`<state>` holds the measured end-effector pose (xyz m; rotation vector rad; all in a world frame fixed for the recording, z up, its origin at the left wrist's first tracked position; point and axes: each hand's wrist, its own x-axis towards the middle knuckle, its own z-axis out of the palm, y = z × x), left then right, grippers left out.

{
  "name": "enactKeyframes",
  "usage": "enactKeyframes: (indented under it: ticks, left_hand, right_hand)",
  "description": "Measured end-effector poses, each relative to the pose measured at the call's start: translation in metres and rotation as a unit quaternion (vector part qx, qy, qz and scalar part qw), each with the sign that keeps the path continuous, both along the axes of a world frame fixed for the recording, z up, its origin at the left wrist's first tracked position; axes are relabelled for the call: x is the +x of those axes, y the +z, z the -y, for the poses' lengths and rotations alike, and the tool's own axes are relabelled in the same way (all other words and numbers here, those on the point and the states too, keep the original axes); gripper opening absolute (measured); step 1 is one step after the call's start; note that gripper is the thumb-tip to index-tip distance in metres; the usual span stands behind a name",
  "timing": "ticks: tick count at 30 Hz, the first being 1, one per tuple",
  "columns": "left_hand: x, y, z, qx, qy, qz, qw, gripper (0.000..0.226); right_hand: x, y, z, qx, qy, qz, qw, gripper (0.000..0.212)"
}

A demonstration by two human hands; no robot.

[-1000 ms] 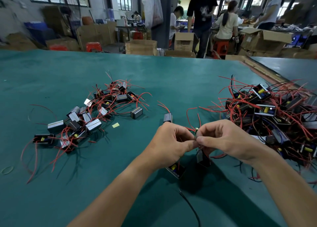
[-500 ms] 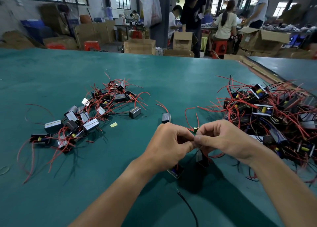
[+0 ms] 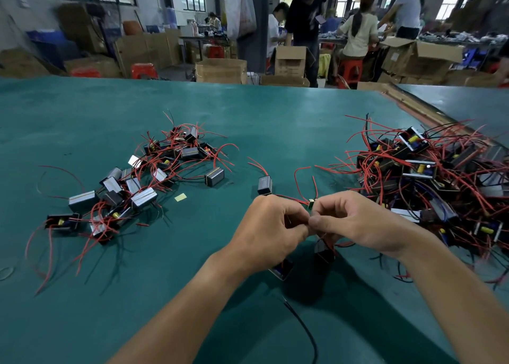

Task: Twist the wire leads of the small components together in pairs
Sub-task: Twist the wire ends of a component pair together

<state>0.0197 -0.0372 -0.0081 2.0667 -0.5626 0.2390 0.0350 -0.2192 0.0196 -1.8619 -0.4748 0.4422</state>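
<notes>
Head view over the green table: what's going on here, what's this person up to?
A person works at a green table. The left hand and right hand meet at the centre, both pinching thin red wire leads between their fingertips, apparently twisting them together. One small component shows just under the left hand, another component under the right. A big tangled pile lies to the right, a looser pile to the left.

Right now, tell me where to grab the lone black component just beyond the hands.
Likely pinch the lone component across its left and right faces, from above: it lies flat, clear of other parts, and its red leads run off the far end, leaving those sides free.
</notes>
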Motion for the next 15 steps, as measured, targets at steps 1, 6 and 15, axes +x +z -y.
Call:
enactKeyframes:
  ticks: [1,6,15]
  left_hand:
    - [0.0006,-0.0001,-0.0001,-0.008,0.003,0.000,1.000,0.008]
    - [0.0026,0.0006,-0.0010,-0.031,0.014,-0.010,0.999,0.006]
    - [0.0023,0.0007,-0.0027,-0.019,0.064,0.037,0.997,0.007]
  right_hand:
    - [0.0006,-0.0004,-0.0007,0.002,-0.010,0.004,1.000,0.019]
    - [0.0027,-0.0037,-0.0035,0.015,-0.045,0.021,0.999,0.015]
    - [0.0028,-0.0035,-0.0014,0.033,-0.065,0.035,0.997,0.013]
